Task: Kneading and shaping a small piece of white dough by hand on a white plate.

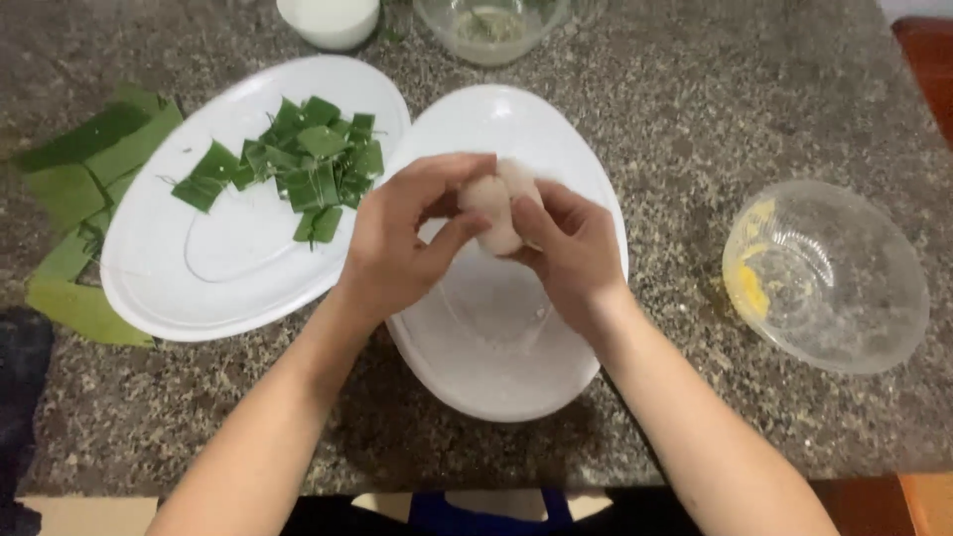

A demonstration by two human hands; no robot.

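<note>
Speckled grey-brown stone makes up the surface (695, 129) we work at, its near edge running across the bottom of the view, with reddish-brown wood showing past its right corners. Over the nearer white oval plate (496, 367) we hold a pale dough lump (493, 210) in the air between both hands. Our left hand (397, 243) curls around it, thumb and fingers (452, 169) pinching its left side; our right hand (571, 248) presses its fingers against the right side. To the left sits a second white oval plate (199, 288) carrying cut green leaf squares (308, 164), and larger leaf pieces (84, 179) lie on the stone beside it. At the right stands a clear bowl (844, 288) smeared with yellow. A white cup (330, 20) and a glass bowl (491, 28) stand at the far edge.
</note>
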